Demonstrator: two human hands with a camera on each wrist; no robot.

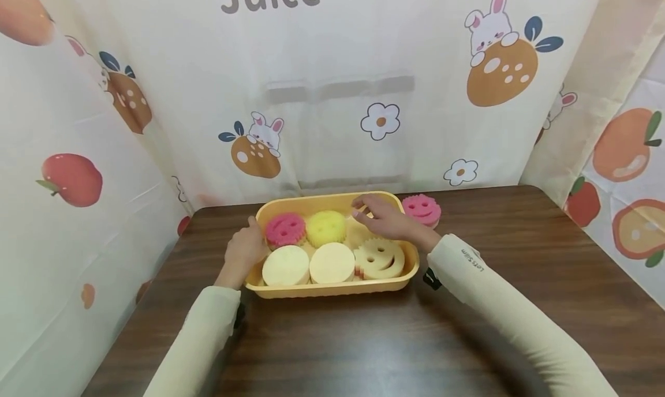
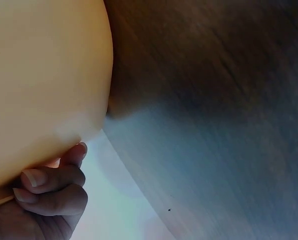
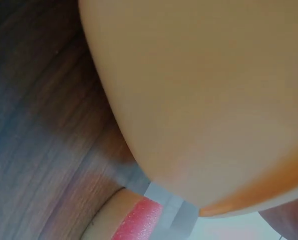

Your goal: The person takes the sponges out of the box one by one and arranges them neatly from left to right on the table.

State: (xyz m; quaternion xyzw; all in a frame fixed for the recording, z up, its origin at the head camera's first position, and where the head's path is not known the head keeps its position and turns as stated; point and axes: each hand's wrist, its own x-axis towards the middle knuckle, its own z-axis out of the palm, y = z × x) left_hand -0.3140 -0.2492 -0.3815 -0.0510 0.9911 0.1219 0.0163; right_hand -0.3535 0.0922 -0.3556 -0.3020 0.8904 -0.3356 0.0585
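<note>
1. Straight to nine o'clock: the left hand (image 1: 243, 247) has its fingers curled against the tray (image 1: 332, 291), gripping that end at the rim. The left-wrist view backs it up, fingertips against the wall.

2. Over at one o'clock, the right hand (image 1: 381, 215) hangs above the tray's back corner, fingers loosely bent, nothing visible in them. Whether a fingertip meets the tray, I can't tell.

3. Five sponges inside! The pink sponge (image 1: 286, 229) sits at ten o'clock, the yellow sponge (image 1: 325, 228) at twelve. Along the front, the left cream disc (image 1: 286, 266) is at eight, the middle cream disc (image 1: 332, 263) at six, and the smiling cream sponge (image 1: 387, 261) at four.

4. And one outside: the loose pink sponge (image 1: 421, 210) lies on the table (image 1: 332, 339) at two o'clock, just beside the tray and partly behind the right forearm.

5. The step in hand looks like work at that back-right spot, where bare tray floor shows. Good technique here: hold nine o'clock firmly so the tray can't skid, and lower the right fingers from above.

6. Watch that right wrist! Held high, it should clear the smiling sponge at four and avoid nudging the loose one. Sponges look soft, so a light edge pinch should do.
</note>
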